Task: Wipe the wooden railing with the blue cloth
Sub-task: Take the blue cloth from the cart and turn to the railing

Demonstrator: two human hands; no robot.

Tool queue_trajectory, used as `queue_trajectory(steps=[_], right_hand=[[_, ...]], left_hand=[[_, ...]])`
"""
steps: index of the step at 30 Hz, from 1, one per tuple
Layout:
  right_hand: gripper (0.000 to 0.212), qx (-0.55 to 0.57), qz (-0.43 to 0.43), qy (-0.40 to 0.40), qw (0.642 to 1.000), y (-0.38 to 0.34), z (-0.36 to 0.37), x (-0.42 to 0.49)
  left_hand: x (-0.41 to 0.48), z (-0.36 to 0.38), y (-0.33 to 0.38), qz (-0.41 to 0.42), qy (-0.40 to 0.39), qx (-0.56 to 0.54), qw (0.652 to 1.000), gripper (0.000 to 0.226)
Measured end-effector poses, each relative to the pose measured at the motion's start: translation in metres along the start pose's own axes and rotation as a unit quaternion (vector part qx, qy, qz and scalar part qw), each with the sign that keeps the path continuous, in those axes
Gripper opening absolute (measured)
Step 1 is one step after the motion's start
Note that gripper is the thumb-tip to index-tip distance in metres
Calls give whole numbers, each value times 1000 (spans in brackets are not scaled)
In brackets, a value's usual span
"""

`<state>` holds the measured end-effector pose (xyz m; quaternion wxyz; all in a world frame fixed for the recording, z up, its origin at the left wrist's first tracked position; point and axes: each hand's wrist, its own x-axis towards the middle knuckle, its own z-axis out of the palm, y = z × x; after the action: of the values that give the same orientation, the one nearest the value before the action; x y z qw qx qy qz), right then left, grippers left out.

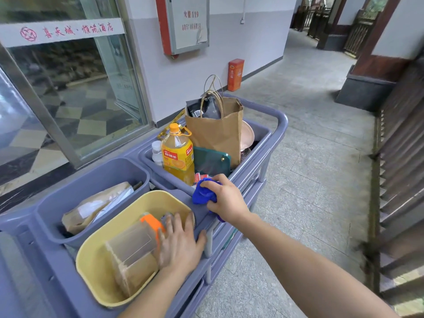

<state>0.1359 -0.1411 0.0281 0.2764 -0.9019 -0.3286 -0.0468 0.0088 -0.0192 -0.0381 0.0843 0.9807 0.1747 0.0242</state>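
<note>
The person is standing at a grey-blue service cart [281, 125], both bare arms reaching forward and down over it. The right hand [226, 198] is closing around the blue cloth [203, 195], fingers curled over the top of it and the wrist angling in from the right; the cloth is bunching into a crumpled wad against the cart's near rim, with a scrap of it poking out under the heel of the hand. The left hand [180, 243] is lying flat and spread, fingers apart, pressing on the side of a clear plastic jug with an orange cap [137, 246] that is lying tilted in the yellow bin [91, 260]. It is gripping nothing.

The cloth is looking bright, saturated blue, soft and creased, small enough to be mostly hiding in the fist.

The wooden railing [399, 157] is running along the right side of the corridor, dark brown with close-set slats, well apart from the cloth. Between cart and railing the grey stone floor [309, 157] is lying open. On the cart's upper tray a brown paper bag [218, 131] and an orange juice bottle [177, 154] are standing just behind the cloth, and a grey bin [96, 175] is sitting beside the yellow one.
</note>
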Motion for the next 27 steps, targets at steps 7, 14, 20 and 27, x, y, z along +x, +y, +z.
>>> queue_trajectory(steps=[7, 14, 20, 27], right_hand=[[55, -15, 65, 93, 993, 11, -56, -45], [55, -58, 166, 140, 974, 23, -125, -112], [57, -110, 252, 188, 943, 25, -166, -186], [59, -142, 357, 282, 879, 36, -221, -304]], left_hand=[[2, -39, 18, 77, 70, -46, 994, 67], [12, -67, 85, 201, 98, -68, 972, 71], [1, -72, 148, 307, 74, -86, 945, 70], [-39, -73, 251, 418, 41, -128, 899, 70]])
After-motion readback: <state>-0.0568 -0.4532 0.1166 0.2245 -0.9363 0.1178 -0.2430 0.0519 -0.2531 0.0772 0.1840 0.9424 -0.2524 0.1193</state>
